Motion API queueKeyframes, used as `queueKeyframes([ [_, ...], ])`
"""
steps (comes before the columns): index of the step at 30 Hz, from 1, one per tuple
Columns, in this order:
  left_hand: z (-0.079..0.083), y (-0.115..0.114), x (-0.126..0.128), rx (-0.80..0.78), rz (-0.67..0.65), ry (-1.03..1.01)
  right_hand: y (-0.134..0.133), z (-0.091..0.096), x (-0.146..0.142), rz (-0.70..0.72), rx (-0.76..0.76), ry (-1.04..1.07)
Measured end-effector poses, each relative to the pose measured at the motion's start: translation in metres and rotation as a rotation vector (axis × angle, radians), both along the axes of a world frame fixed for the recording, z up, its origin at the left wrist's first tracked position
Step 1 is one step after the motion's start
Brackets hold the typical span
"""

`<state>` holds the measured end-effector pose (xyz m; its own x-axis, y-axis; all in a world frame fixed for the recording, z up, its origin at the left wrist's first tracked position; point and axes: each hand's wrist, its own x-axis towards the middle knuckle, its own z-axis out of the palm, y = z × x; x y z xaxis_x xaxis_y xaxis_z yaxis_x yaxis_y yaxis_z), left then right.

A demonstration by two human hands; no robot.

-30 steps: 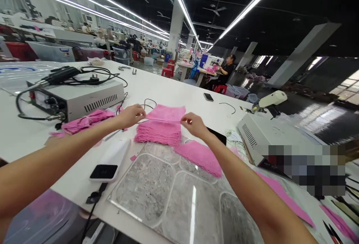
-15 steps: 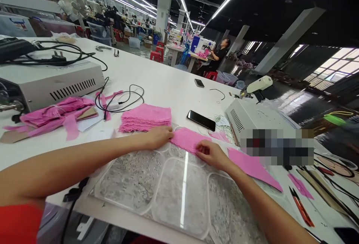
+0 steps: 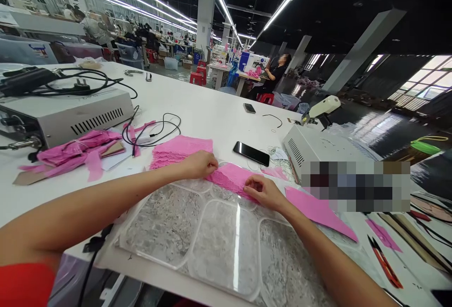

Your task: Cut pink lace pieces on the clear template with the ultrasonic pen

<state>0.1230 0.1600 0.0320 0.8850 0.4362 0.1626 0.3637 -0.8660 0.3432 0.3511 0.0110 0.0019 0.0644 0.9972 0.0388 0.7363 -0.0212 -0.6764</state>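
Note:
A stack of pink fabric pieces (image 3: 233, 177) with ragged edges lies on a clear mat (image 3: 226, 250) with a grey marbled pattern. My left hand (image 3: 201, 163) pinches the upper left corner of its top piece, which is slightly lifted and folded there. At the right end, my right hand (image 3: 264, 190) has curled fingers closed on the edge of the stack. Behind my left hand sits a taller pile of pink fabric (image 3: 181, 147). To the right of my right hand lies a flat pink piece (image 3: 318, 210).
A black phone (image 3: 251, 153) lies beyond the stack. Grey machine boxes stand left (image 3: 81, 111) and right (image 3: 318, 147), with cables and pink scraps (image 3: 81, 149) by the left one. Red-handled thread snips (image 3: 386, 264) lie at right. A person (image 3: 273, 78) sits farther back.
My left hand has lifted the corner of the top pink piece and moved slightly up. My right hand stays at the stack's right end. The view has shifted slightly.

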Motion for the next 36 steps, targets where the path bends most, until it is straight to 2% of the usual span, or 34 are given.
queueKeyframes([
  [8,0.008,-0.006,0.001,0.013,0.017,-0.064,0.007,0.0,-0.03,-0.104,0.157,-0.31],
  [13,0.011,-0.018,-0.024,0.003,-0.06,-0.042,-0.007,-0.008,-0.028,-0.115,0.217,-0.448],
  [17,0.012,-0.038,-0.067,-0.018,-0.142,0.023,-0.043,-0.016,-0.037,0.042,0.26,-0.476],
  [20,0.016,-0.052,-0.098,-0.001,-0.181,0.172,-0.069,-0.02,-0.056,0.283,0.427,-0.479],
  [23,0.021,-0.057,-0.112,0.015,-0.164,0.335,-0.074,-0.013,-0.071,0.467,0.515,-0.353],
  [25,0.022,-0.054,-0.106,0.026,-0.117,0.358,-0.065,-0.006,-0.072,0.462,0.484,-0.2],
  [26,0.021,-0.051,-0.099,0.032,-0.091,0.344,-0.057,-0.002,-0.07,0.408,0.453,-0.127],
  [30,0.009,-0.033,-0.053,0.069,-0.005,0.277,-0.021,-0.002,-0.054,0.018,0.244,0.109],
  [31,0.005,-0.028,-0.042,0.075,0.0,0.275,-0.014,-0.005,-0.05,-0.04,0.213,0.14],
  [33,-0.004,-0.02,-0.024,0.08,0.001,0.28,-0.004,-0.012,-0.042,-0.096,0.177,0.174],
  [36,-0.014,-0.011,-0.012,0.08,-0.012,0.282,-0.001,-0.022,-0.036,-0.117,0.145,0.198],
])
